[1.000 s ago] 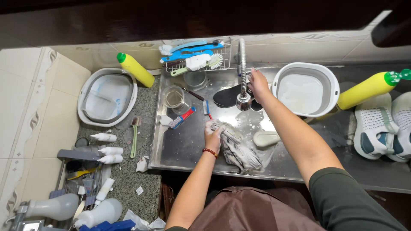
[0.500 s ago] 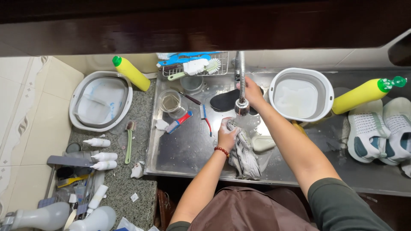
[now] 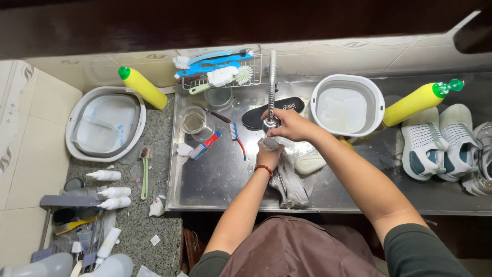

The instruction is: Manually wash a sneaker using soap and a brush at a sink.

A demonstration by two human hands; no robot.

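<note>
In the steel sink (image 3: 215,179), the left hand (image 3: 268,154) is clamped on a grey wet shoe (image 3: 291,182) under the faucet head (image 3: 270,123), which the right hand (image 3: 291,124) grips. At two o'clock a white basin (image 3: 379,95) stands; at nine o'clock toothbrushes (image 3: 220,141) lie.

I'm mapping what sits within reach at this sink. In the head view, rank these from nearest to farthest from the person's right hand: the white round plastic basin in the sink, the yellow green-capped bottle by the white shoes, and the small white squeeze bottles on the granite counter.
From the right hand:
1. White round plastic basin, just beside it.
2. Yellow green-capped bottle, beyond the basin.
3. Small white squeeze bottles, far across on the counter.
</note>
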